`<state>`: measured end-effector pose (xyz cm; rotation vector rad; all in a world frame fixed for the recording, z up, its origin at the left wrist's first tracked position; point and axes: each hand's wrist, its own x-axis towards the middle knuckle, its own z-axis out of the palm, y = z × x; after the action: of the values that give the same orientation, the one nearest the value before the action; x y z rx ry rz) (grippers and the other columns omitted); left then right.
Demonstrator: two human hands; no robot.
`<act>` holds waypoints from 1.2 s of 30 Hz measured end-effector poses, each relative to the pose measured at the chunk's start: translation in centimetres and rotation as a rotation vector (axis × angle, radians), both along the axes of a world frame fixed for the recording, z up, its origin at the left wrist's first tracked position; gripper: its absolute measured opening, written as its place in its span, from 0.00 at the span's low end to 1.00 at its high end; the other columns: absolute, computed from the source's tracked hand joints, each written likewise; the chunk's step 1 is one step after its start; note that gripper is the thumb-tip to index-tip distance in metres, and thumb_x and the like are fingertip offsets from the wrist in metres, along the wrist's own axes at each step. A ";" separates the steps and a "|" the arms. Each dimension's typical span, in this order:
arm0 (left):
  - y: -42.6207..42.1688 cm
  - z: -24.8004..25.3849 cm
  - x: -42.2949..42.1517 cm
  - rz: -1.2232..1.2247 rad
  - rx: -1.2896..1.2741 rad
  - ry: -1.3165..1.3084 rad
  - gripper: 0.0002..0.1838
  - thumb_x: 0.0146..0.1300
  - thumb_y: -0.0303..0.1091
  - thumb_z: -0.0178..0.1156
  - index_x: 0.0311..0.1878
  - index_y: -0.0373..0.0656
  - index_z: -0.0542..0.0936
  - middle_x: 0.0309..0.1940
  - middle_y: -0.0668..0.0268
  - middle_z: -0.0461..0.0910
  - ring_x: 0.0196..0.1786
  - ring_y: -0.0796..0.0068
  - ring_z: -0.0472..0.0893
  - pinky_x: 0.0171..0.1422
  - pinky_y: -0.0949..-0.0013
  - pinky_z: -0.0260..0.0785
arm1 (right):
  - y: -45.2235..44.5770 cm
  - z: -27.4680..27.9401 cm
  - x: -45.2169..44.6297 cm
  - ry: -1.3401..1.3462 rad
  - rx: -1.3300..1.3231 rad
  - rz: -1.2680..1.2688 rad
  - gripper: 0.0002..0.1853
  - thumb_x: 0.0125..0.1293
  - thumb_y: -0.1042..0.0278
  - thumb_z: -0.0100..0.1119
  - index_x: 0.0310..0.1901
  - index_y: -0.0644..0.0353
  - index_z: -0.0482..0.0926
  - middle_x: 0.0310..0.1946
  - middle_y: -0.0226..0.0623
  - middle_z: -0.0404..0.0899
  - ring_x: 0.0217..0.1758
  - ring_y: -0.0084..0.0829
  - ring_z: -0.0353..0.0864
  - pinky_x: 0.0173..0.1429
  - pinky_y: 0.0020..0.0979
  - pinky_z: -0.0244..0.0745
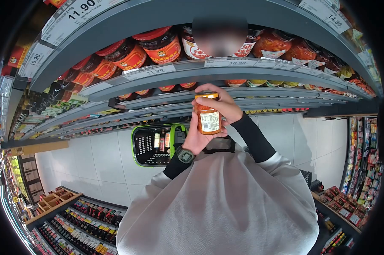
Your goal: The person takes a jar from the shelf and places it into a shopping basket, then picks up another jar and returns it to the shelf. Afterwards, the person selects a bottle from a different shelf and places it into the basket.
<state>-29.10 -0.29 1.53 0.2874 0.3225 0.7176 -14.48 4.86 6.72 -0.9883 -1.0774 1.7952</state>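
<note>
A glass jar (209, 122) with orange-red contents, a yellow-orange lid and a white printed label with a barcode is held in front of my chest. My left hand (195, 138) supports it from the left side and below, and a dark watch is on that wrist. From the right, my right hand (227, 108) grips the top of the jar, with its thumb across the lid area. Part of the fingers of both hands is hidden behind the jar. The label faces me and the jar stands nearly upright.
Shelves with price tags (149, 72) curve across the front, holding red-labelled jars (163, 49) and jars of red contents (273, 42). A black basket with a green rim (134, 148) sits at the left, with several packaged items inside. More stocked shelves (81, 219) are behind me.
</note>
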 end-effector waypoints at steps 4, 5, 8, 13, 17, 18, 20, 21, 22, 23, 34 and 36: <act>-0.1 -0.4 0.5 0.087 -0.086 0.076 0.49 0.60 0.78 0.31 0.61 0.39 0.69 0.46 0.51 0.76 0.45 0.57 0.80 0.52 0.53 0.74 | -0.1 0.8 0.0 -0.037 -0.037 0.004 0.21 0.66 0.66 0.60 0.58 0.61 0.69 0.46 0.42 0.81 0.49 0.29 0.82 0.52 0.29 0.79; -0.1 -0.3 0.5 0.103 -0.105 0.073 0.49 0.60 0.79 0.32 0.61 0.39 0.69 0.46 0.51 0.77 0.44 0.58 0.80 0.51 0.54 0.74 | -0.1 0.6 0.0 0.012 -0.035 0.001 0.21 0.67 0.66 0.60 0.58 0.61 0.69 0.46 0.43 0.81 0.50 0.29 0.82 0.53 0.29 0.78; 0.2 -0.6 0.2 -0.010 -0.070 -0.109 0.52 0.58 0.81 0.32 0.59 0.37 0.70 0.43 0.53 0.77 0.41 0.60 0.79 0.49 0.56 0.75 | -0.1 -0.3 0.1 0.135 -0.036 0.001 0.21 0.67 0.64 0.60 0.58 0.61 0.69 0.46 0.42 0.81 0.51 0.28 0.81 0.54 0.28 0.78; 0.3 -0.1 0.7 -0.001 -0.097 -0.079 0.53 0.56 0.83 0.33 0.58 0.36 0.71 0.39 0.55 0.76 0.39 0.61 0.79 0.46 0.59 0.76 | 0.1 -0.3 0.3 0.247 -0.089 0.030 0.21 0.66 0.62 0.62 0.57 0.60 0.70 0.46 0.40 0.81 0.51 0.27 0.81 0.54 0.27 0.77; 0.2 0.0 0.9 0.017 -0.110 -0.057 0.53 0.56 0.82 0.34 0.57 0.36 0.71 0.39 0.55 0.76 0.39 0.62 0.79 0.46 0.58 0.76 | 0.1 -0.3 0.4 0.234 -0.091 0.037 0.21 0.66 0.62 0.62 0.57 0.61 0.70 0.46 0.40 0.81 0.50 0.26 0.82 0.53 0.26 0.78; 0.2 0.0 0.9 0.017 -0.109 -0.069 0.53 0.56 0.82 0.34 0.57 0.36 0.71 0.39 0.55 0.76 0.39 0.62 0.79 0.46 0.58 0.76 | 0.1 -0.3 0.4 0.237 -0.091 0.039 0.21 0.66 0.62 0.62 0.57 0.61 0.70 0.45 0.40 0.81 0.49 0.26 0.82 0.53 0.26 0.78; 0.3 -0.1 0.9 0.014 -0.109 -0.091 0.52 0.56 0.82 0.34 0.57 0.35 0.71 0.39 0.55 0.76 0.39 0.62 0.79 0.46 0.58 0.76 | 0.2 -0.3 0.4 0.232 -0.088 0.040 0.21 0.66 0.62 0.62 0.57 0.61 0.70 0.45 0.40 0.81 0.49 0.26 0.82 0.52 0.26 0.78; 0.2 -0.2 0.9 0.018 -0.114 -0.091 0.52 0.56 0.82 0.35 0.57 0.35 0.71 0.39 0.55 0.76 0.39 0.62 0.79 0.46 0.58 0.76 | 0.2 -0.3 0.4 0.223 -0.085 0.039 0.21 0.66 0.62 0.62 0.57 0.61 0.70 0.45 0.40 0.81 0.49 0.26 0.82 0.52 0.26 0.78; 0.2 -0.3 0.9 0.022 -0.118 -0.091 0.52 0.56 0.82 0.35 0.57 0.35 0.71 0.40 0.55 0.76 0.39 0.62 0.79 0.46 0.58 0.76 | 0.2 -0.3 0.4 0.215 -0.083 0.039 0.21 0.66 0.62 0.62 0.57 0.61 0.70 0.45 0.40 0.81 0.49 0.26 0.82 0.52 0.26 0.78; 0.2 -0.3 0.9 0.025 -0.123 -0.090 0.52 0.56 0.81 0.35 0.57 0.35 0.71 0.40 0.55 0.76 0.39 0.61 0.79 0.46 0.58 0.76 | 0.1 -0.3 0.4 0.209 -0.079 0.041 0.21 0.67 0.63 0.60 0.57 0.61 0.70 0.46 0.41 0.81 0.49 0.26 0.82 0.53 0.26 0.78; 0.0 -0.6 0.9 -0.021 -0.126 -0.120 0.52 0.56 0.81 0.36 0.57 0.35 0.70 0.40 0.53 0.76 0.39 0.59 0.78 0.46 0.57 0.77 | -0.4 -0.7 0.5 0.219 -0.091 0.001 0.21 0.66 0.61 0.62 0.56 0.61 0.71 0.45 0.40 0.81 0.49 0.26 0.82 0.52 0.26 0.77; 0.0 -0.7 0.9 -0.023 -0.121 -0.122 0.52 0.56 0.82 0.36 0.57 0.35 0.70 0.40 0.53 0.76 0.39 0.59 0.79 0.45 0.57 0.77 | -0.4 -0.9 0.5 0.204 -0.084 0.010 0.21 0.67 0.62 0.60 0.58 0.61 0.70 0.46 0.42 0.81 0.49 0.27 0.81 0.53 0.26 0.78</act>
<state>-28.17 -0.27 0.79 0.1321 0.2451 0.6870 -13.96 4.47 5.78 -0.8286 -0.8882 1.9170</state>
